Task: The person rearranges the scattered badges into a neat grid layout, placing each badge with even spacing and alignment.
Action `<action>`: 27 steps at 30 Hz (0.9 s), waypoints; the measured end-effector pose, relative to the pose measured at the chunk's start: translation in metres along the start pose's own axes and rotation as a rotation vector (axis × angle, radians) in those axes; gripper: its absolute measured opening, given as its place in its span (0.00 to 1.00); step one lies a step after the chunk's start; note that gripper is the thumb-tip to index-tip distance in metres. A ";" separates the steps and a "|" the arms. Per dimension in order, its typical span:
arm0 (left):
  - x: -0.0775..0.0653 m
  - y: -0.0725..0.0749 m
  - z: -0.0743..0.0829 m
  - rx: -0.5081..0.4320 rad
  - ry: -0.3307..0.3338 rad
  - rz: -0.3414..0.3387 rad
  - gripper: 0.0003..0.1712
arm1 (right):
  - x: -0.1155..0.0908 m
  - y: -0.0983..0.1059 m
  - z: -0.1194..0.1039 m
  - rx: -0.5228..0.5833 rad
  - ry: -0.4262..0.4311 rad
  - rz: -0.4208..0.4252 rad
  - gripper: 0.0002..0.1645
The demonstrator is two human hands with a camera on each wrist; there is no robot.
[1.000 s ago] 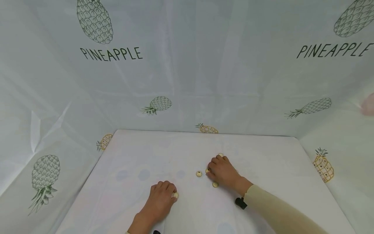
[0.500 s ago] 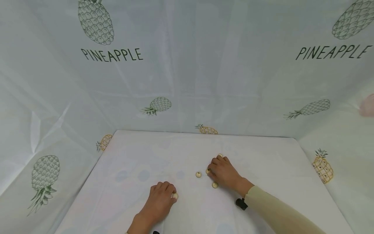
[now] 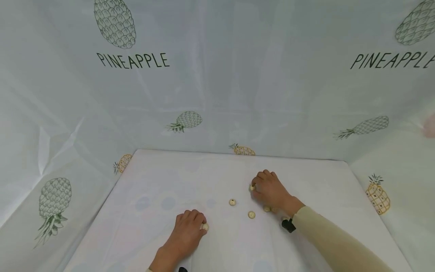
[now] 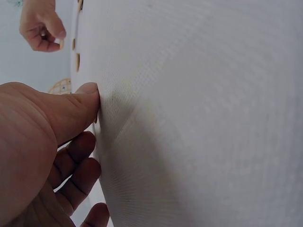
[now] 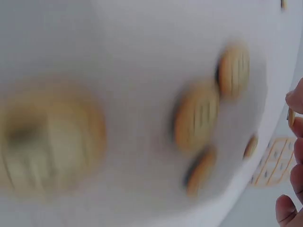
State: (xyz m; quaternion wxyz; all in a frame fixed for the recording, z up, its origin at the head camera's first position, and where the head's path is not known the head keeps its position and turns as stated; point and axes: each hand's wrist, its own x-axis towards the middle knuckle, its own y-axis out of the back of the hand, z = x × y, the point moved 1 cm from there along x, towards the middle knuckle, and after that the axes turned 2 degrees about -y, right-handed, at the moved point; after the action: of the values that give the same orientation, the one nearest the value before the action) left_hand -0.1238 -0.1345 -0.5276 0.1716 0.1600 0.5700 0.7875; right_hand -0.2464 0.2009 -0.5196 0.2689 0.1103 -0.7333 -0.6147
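Observation:
In the head view, my left hand (image 3: 185, 230) rests low on the table, its thumb and fingertips around a small pale round wooden disc (image 3: 205, 226). The left wrist view shows only a thin edge of that disc beside the thumb. Farther off to the right, my right hand (image 3: 272, 190) pinches another disc (image 3: 252, 187) between thumb and finger. In the left wrist view this disc (image 4: 61, 44) appears raised edge-on over the tabletop. Similar discs lie near the right hand, such as one disc (image 5: 196, 116) with dark stroke marks in the blurred right wrist view.
On the white-covered table (image 3: 170, 170), a loose disc (image 3: 232, 202) and a second disc (image 3: 251, 214) lie between the hands. Several more lie under the right wrist, near a black wrist-worn device (image 3: 288, 225). Pineapple-print sheeting (image 3: 217, 87) walls in the back and sides.
My right hand has moved up and to the right, carrying a disc from its former spot. Discs formerly hidden beneath it now show. The left hand stays in place.

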 end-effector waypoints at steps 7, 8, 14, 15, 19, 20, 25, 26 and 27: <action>0.001 0.000 -0.002 -0.002 0.007 0.006 0.13 | 0.012 0.006 0.024 -0.027 -0.003 0.045 0.11; 0.001 0.000 -0.002 -0.001 0.007 0.006 0.13 | 0.014 0.005 0.025 -0.028 0.005 0.052 0.11; 0.001 0.000 -0.002 -0.007 0.008 0.004 0.13 | 0.030 -0.007 0.017 -0.010 0.007 0.002 0.09; 0.001 0.000 -0.002 -0.009 0.011 0.001 0.13 | 0.033 -0.008 0.015 -0.007 -0.002 -0.016 0.09; 0.002 0.000 -0.003 -0.015 0.020 -0.010 0.13 | 0.042 -0.011 0.007 0.005 -0.033 -0.067 0.08; 0.002 -0.001 -0.003 -0.017 0.023 -0.012 0.13 | 0.043 -0.012 0.006 0.005 -0.034 -0.069 0.08; 0.002 -0.003 -0.005 -0.019 0.028 -0.016 0.12 | 0.047 -0.014 0.002 0.026 -0.039 -0.073 0.07; 0.002 -0.004 -0.005 -0.017 0.028 -0.015 0.12 | 0.047 -0.015 0.001 0.030 -0.042 -0.075 0.07; 0.002 -0.004 -0.005 -0.017 0.028 -0.014 0.12 | 0.048 -0.015 0.001 0.032 -0.044 -0.079 0.07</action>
State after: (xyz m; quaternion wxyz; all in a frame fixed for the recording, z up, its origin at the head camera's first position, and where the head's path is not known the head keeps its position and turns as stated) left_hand -0.1273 -0.1367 -0.5327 0.1704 0.1436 0.5668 0.7932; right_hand -0.2892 0.1749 -0.5219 0.2266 0.1299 -0.7438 -0.6152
